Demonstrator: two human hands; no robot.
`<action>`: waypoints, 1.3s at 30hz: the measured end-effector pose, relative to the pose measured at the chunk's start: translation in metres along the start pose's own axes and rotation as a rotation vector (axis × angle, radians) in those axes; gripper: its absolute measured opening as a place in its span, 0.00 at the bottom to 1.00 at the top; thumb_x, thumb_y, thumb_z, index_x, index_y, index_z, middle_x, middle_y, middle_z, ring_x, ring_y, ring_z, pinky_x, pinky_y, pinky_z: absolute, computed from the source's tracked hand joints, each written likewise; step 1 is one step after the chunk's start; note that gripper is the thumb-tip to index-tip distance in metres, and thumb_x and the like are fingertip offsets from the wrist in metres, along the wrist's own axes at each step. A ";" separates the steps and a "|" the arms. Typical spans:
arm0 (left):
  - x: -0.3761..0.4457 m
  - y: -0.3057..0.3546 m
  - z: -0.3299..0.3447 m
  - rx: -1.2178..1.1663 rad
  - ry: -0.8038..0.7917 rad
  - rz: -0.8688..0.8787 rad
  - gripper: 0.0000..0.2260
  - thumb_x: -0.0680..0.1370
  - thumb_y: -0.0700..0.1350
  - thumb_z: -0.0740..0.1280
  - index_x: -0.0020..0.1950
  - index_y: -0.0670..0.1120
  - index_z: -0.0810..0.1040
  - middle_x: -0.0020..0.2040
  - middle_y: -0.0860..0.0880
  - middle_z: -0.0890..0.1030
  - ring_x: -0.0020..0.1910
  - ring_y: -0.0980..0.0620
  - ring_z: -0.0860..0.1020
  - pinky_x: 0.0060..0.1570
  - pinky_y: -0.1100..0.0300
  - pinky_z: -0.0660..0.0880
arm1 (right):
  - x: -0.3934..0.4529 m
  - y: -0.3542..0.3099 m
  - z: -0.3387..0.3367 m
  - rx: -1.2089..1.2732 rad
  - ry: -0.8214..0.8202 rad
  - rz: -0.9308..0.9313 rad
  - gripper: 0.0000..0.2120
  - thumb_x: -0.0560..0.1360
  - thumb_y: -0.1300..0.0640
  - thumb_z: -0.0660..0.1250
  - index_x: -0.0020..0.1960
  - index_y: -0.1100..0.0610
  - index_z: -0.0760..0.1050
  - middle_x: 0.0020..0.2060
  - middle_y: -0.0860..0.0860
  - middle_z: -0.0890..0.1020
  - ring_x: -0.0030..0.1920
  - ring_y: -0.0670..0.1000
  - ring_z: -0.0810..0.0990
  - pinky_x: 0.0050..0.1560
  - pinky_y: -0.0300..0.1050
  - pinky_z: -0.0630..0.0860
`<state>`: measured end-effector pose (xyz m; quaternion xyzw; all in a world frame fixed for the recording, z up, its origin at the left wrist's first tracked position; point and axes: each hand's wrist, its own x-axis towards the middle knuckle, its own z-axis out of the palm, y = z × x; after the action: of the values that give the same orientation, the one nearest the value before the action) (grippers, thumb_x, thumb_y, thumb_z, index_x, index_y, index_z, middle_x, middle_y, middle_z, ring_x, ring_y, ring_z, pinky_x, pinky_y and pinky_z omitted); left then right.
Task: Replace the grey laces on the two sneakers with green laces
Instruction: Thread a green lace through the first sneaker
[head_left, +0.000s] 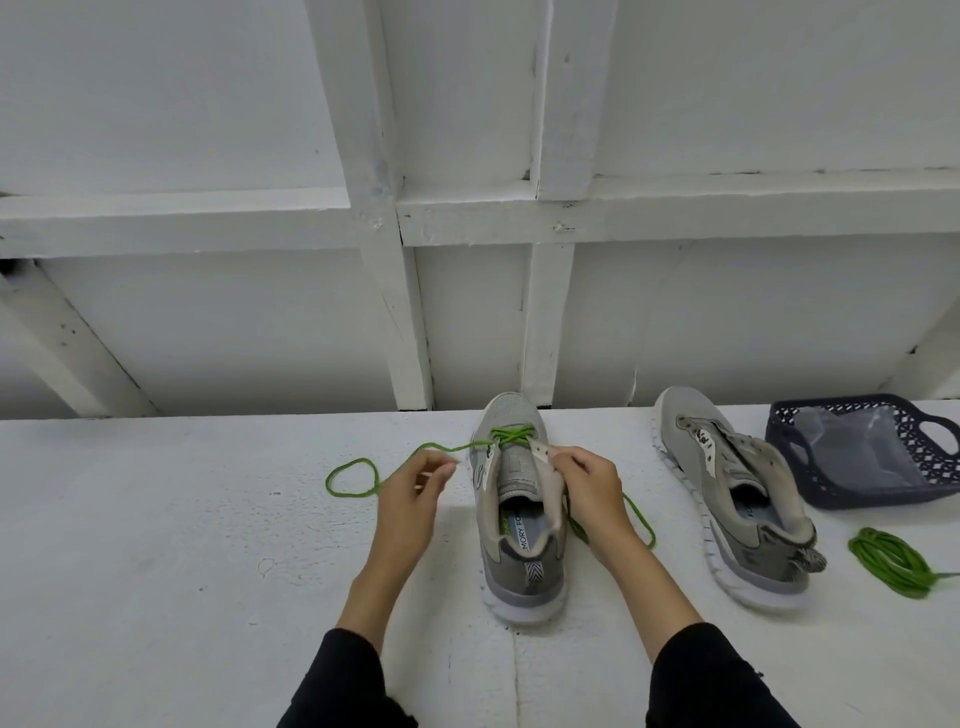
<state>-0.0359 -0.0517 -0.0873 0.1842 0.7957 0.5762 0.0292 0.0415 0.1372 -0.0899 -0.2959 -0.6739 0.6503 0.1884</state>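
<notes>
A grey sneaker (522, 519) stands in the middle of the white table, toe pointing away, with a green lace (511, 435) crossed through its lowest eyelets. One end of the lace loops out to the left (353, 478), the other trails to the right behind my wrist. My left hand (410, 499) pinches the left strand near its tip, just left of the shoe. My right hand (587, 493) grips the right eyelet flap of the shoe. A second grey sneaker (737, 499) without laces lies to the right. A coiled green lace (891, 564) rests beside its heel.
A dark blue plastic basket (779, 431) holding a clear bag stands at the back right. A white panelled wall rises directly behind the table's far edge.
</notes>
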 end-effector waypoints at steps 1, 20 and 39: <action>0.007 0.011 0.006 -0.003 -0.030 0.016 0.07 0.79 0.40 0.66 0.45 0.49 0.81 0.41 0.57 0.82 0.39 0.64 0.77 0.42 0.71 0.73 | 0.002 0.001 -0.001 0.081 -0.004 0.050 0.09 0.78 0.61 0.63 0.42 0.58 0.81 0.39 0.50 0.82 0.42 0.48 0.77 0.41 0.38 0.73; 0.037 0.044 0.070 0.353 -0.223 0.103 0.11 0.76 0.39 0.68 0.48 0.50 0.65 0.41 0.53 0.80 0.42 0.53 0.79 0.43 0.55 0.77 | 0.009 0.008 -0.008 0.326 -0.170 0.159 0.10 0.78 0.60 0.63 0.51 0.61 0.83 0.49 0.60 0.84 0.49 0.54 0.81 0.51 0.46 0.77; 0.035 0.030 0.072 0.555 -0.176 0.236 0.04 0.78 0.46 0.66 0.52 0.49 0.76 0.50 0.51 0.79 0.52 0.49 0.71 0.52 0.54 0.69 | 0.021 -0.012 -0.001 0.035 0.002 0.019 0.06 0.79 0.60 0.64 0.44 0.58 0.78 0.41 0.52 0.80 0.42 0.49 0.77 0.41 0.41 0.76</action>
<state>-0.0421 0.0330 -0.0781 0.3255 0.8902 0.3181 -0.0204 0.0243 0.1517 -0.0805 -0.2998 -0.6592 0.6635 0.1880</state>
